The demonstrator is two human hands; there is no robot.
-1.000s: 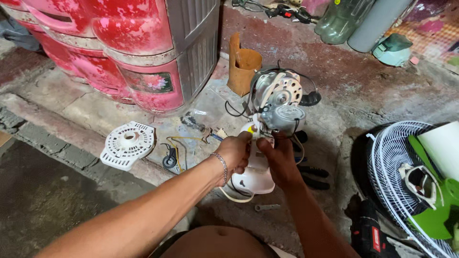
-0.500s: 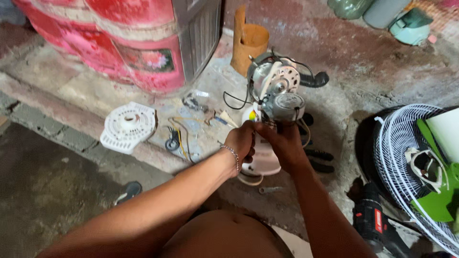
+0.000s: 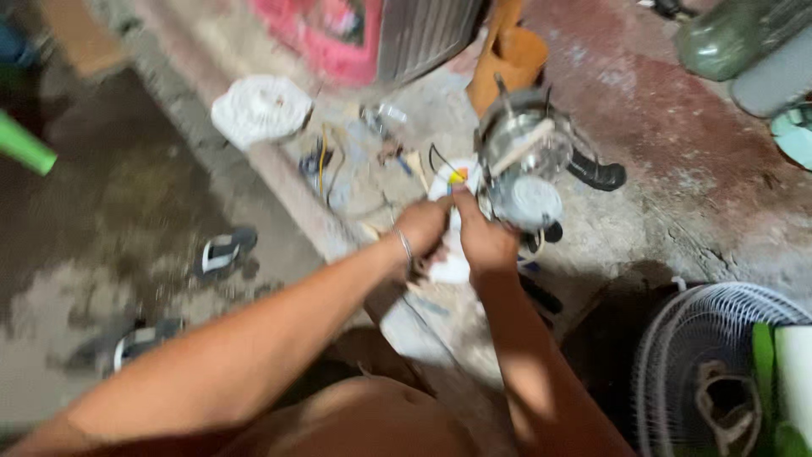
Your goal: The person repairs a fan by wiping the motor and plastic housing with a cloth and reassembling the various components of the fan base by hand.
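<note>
Both my hands meet on a white plastic fan housing [image 3: 453,264] that stands on the concrete floor. My left hand [image 3: 423,225], with a thin bracelet on its wrist, grips the housing's left side. My right hand [image 3: 482,237] holds its right side, the fingers up near the coloured wires [image 3: 454,175] at the top. Just beyond my hands stands the bare fan motor [image 3: 524,148], metal with a grey round part in front. The frame is blurred by motion.
A white round grille cover [image 3: 260,106] and small loose parts lie to the left. An orange-brown piece [image 3: 507,55] stands behind the motor. A white fan guard [image 3: 719,364] sits at lower right. Sandals [image 3: 222,251] lie on the lower dark floor at left.
The view has swung left and down, so the motor and my hands now sit further right and higher. My hands stay on the white housing.
</note>
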